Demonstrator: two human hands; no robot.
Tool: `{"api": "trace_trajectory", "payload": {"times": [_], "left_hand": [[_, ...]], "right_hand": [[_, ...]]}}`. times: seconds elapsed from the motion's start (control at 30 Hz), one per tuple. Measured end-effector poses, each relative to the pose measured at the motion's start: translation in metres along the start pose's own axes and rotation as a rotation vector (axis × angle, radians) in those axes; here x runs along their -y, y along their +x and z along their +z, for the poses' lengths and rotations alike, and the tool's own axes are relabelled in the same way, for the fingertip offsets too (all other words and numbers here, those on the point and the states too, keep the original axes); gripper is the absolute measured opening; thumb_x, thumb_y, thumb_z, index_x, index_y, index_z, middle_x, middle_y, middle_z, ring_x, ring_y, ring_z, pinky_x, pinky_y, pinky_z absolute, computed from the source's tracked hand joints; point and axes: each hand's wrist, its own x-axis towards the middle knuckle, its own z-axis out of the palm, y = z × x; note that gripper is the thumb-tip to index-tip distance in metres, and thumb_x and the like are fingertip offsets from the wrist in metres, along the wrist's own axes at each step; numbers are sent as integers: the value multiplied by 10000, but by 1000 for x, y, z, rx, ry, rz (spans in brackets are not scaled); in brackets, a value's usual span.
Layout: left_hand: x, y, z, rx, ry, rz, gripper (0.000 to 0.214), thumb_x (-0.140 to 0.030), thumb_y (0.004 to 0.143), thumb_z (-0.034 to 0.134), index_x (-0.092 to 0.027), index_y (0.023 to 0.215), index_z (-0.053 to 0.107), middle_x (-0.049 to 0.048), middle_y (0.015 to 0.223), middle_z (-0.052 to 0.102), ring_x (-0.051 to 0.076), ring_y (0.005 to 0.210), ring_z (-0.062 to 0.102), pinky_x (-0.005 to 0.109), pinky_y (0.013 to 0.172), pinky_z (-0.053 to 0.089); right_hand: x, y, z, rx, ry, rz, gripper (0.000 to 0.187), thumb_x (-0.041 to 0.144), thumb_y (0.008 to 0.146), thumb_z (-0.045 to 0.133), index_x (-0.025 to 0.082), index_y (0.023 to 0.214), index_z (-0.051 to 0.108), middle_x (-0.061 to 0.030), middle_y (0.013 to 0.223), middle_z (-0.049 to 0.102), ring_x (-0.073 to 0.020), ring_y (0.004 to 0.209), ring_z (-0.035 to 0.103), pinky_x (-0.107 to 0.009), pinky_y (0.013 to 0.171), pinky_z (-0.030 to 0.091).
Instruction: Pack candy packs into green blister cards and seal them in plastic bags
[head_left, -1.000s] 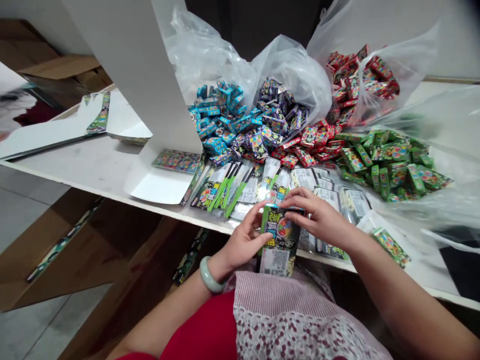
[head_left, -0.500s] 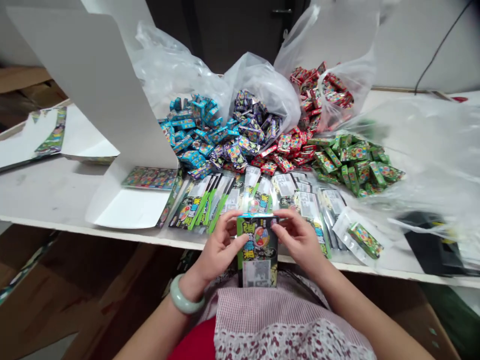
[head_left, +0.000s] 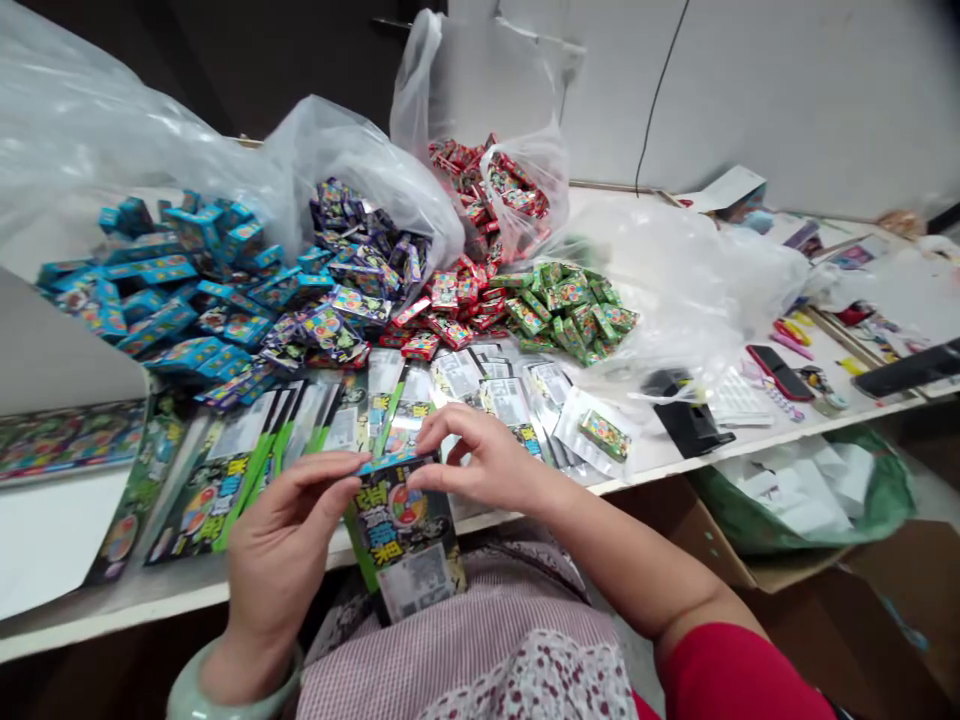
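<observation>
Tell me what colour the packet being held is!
Mostly black, green-edged; the packet shows best in the head view.

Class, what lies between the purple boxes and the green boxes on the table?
Red boxes lie between the purple boxes and the green boxes; the head view shows this.

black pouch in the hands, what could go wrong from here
The black pouch, held near its top by the left hand and right hand in front of the table, might slip. Other pouches near the edge could be knocked off. Blue boxes and purple boxes touch, so colours might mix.
</observation>
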Motion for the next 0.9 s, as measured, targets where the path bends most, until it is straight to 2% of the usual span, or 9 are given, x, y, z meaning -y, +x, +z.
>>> {"api": "trace_trajectory", "payload": {"times": [0.07, 0.2, 0.33, 0.53, 0.67, 0.8, 0.9], "left_hand": [[-5, 3, -1, 41, 0, 17, 78, -288, 825, 682, -210, 821, 686, 5, 885, 703, 151, 855, 646, 248, 789, 533], [-18, 12, 1, 54, -33, -145, 106, -285, 788, 698, -188, 767, 659, -7, 736, 659, 127, 673, 605, 224, 616, 503], [-25, 16, -1, 131, -81, -236, 118, -251, 758, 703, -169, 721, 626, -11, 680, 614, 101, 608, 549, 208, 556, 451], [-24, 11, -16, 284, -194, -130, 113, -255, 821, 661, -182, 738, 634, 37, 800, 649, 146, 779, 602, 289, 720, 513], [-23, 10, -23, 362, -159, -82, 143, -270, 875, 616, -187, 764, 649, 58, 882, 682, 168, 856, 634, 343, 809, 534], [-18, 5, -25, 356, -123, -7, 92, -233, 888, 610, -197, 837, 679, 68, 955, 689, 177, 933, 643, 359, 855, 533], [-11, -2, -23, 351, -101, 36, 89, -196, 863, 642, -202, 944, 679, 75, 1014, 667, 186, 998, 628, 334, 833, 536]], "right_hand": [[6, 3, -1, 23, -3, 50, 186, 346, 782, 705, 200, 791, 591, -9, 870, 629, -119, 777, 590, -233, 593, 463], [13, 16, -1, 55, 90, 270, 163, 305, 764, 696, 197, 796, 578, 19, 739, 617, -95, 632, 547, -248, 572, 443], [11, 22, 0, 176, 142, 339, 167, 291, 756, 695, 198, 729, 559, 24, 685, 605, -98, 593, 536, -261, 568, 443], [13, 13, 1, 241, 103, 246, 150, 309, 837, 649, 205, 739, 604, -4, 739, 637, -129, 674, 585, -286, 623, 473], [12, 6, 0, 226, 53, 157, 181, 321, 897, 590, 211, 755, 606, -14, 795, 635, -129, 711, 587, -291, 660, 482], [0, -9, 4, 153, 27, 67, 64, 300, 882, 621, 240, 901, 630, -37, 956, 647, -169, 890, 621, -309, 710, 506], [-10, -20, 13, 29, -53, -4, 114, 261, 863, 646, 252, 974, 622, -52, 1037, 630, -192, 986, 608, -355, 786, 509]]}}
